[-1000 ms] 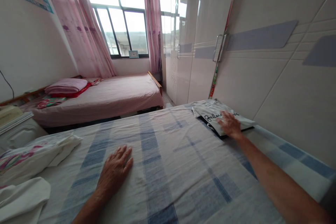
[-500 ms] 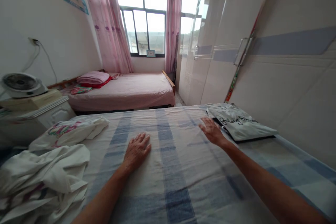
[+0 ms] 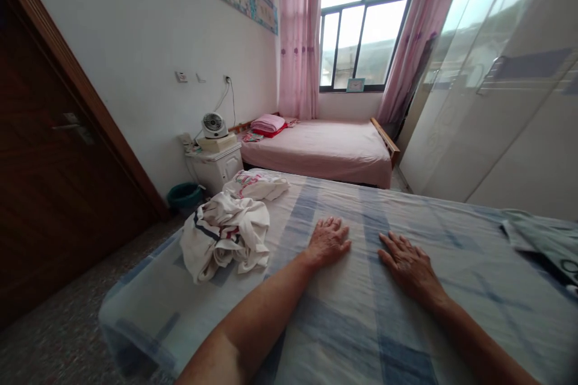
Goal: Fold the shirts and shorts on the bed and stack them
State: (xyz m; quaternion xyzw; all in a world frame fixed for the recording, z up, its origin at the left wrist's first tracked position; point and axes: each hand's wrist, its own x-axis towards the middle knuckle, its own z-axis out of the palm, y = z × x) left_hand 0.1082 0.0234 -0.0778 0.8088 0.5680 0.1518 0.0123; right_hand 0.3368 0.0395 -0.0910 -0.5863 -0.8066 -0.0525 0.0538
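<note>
My left hand [image 3: 329, 242] lies palm down on the blue-and-white checked bed sheet [image 3: 334, 325], fingers spread, holding nothing. Beside it, a little to the right, my right hand [image 3: 409, 264] rests flat on the same sheet with its fingers apart. To the left of my hands is a crumpled white garment [image 3: 239, 228] with dark and red trim. Behind that lies another white garment [image 3: 257, 185] with a pink print. At the right edge is a grey-green folded shirt [image 3: 548, 237] with black lettering, partly cut off by the frame.
A second bed [image 3: 325, 144] with a pink cover stands beyond, below the window. A white bedside cabinet [image 3: 219, 168] bears a small fan [image 3: 214, 125]. A teal bin [image 3: 185, 195] sits on the floor near the brown door [image 3: 67, 150]. Glossy wardrobe doors [image 3: 492, 132] line the right side.
The view has turned left, bringing the door and bin into sight. My right hand has moved left, away from the folded shirt and closer to my left hand.
</note>
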